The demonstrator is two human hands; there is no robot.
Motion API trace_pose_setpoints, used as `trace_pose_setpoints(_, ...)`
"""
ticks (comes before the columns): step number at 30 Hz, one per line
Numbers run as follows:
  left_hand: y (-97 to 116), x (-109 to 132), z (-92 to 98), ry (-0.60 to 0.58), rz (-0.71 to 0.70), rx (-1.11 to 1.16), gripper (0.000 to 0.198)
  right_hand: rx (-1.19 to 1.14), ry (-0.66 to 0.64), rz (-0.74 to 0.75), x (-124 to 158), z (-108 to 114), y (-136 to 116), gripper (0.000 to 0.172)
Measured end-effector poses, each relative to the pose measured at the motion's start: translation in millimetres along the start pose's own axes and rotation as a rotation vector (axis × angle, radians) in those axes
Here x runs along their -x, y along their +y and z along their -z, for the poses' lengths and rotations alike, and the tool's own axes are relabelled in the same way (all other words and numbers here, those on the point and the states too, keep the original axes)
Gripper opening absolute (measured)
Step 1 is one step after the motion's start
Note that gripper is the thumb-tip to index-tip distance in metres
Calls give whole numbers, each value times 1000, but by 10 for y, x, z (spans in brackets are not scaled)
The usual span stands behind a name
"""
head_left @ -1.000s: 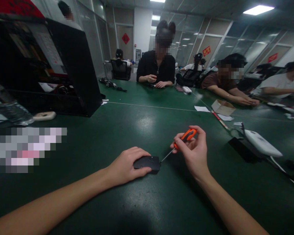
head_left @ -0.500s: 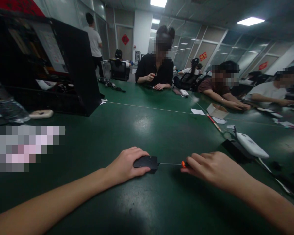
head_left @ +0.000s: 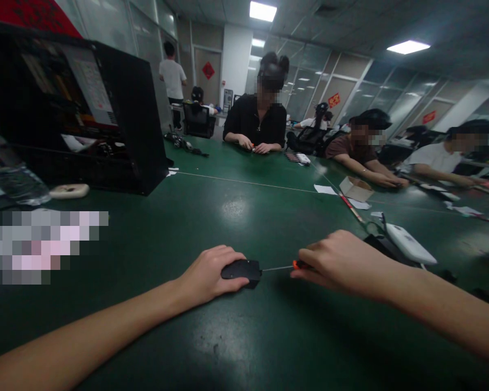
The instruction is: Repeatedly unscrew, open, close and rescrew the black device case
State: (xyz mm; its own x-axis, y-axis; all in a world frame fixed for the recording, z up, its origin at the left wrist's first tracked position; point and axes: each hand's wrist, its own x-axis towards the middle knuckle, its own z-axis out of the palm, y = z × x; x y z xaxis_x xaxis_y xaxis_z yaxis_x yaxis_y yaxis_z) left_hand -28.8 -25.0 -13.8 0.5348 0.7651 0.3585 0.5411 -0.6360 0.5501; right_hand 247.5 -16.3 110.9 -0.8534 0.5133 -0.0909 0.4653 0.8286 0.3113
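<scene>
My left hand point(head_left: 214, 274) is wrapped round a small black box point(head_left: 244, 273) on the green table, thumb along its near side and fingers over its top. From the right, my right hand point(head_left: 334, 260) grips a screwdriver point(head_left: 279, 268) by its orange and black handle, most of which my fingers hide. Its thin metal shaft runs left, slightly downward, with the tip at the box's right end. Whether the tip sits in a screw is too small to tell.
A large open black computer case point(head_left: 134, 119) stands at the left, near a clear bottle point(head_left: 14, 168). On the right lie a white device point(head_left: 411, 243) and a small open carton point(head_left: 356, 189). Across the green table point(head_left: 212, 206) a person in black point(head_left: 255, 119) handles something small.
My right hand has shifted a little left and up, so the handle is nearer the box and the shaft slants slightly. My left hand and the box stay almost in place.
</scene>
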Motion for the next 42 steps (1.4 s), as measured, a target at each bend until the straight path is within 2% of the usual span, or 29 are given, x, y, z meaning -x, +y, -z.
trace_pose_setpoints(3,-10,6,-10,7,5,17,33,-495,-190,-183,-4,-292,110,49)
trace_pose_setpoints(4,-13,8,-13,10,7,22,33,-598,-206,-209,4,-396,111,52)
trace_pose_setpoints(6,-17,11,-16,11,12,35,34,-665,-161,-236,33,-581,91,54)
trace_pose_setpoints(9,-19,11,-18,16,8,55,35,-561,-24,-199,94,-747,92,50)
trace_pose_setpoints(12,-17,9,-17,22,5,64,36,-421,87,-82,100,-789,147,48)
trace_pose_setpoints(18,-31,-5,-19,16,-14,58,37,-310,285,69,-230,-905,89,51)
trace_pose_setpoints(23,-44,8,-20,40,9,81,34,-284,407,43,-414,-1083,-8,60)
trace_pose_setpoints(29,-43,30,-11,44,5,117,35,-21,540,9,-263,-1038,43,50)
trace_pose_setpoints(35,-45,38,-6,58,-16,117,35,115,603,-11,-286,-1016,-23,40)
trace_pose_setpoints(42,-55,34,-10,59,-15,121,36,37,523,-79,-375,-1017,-176,32)
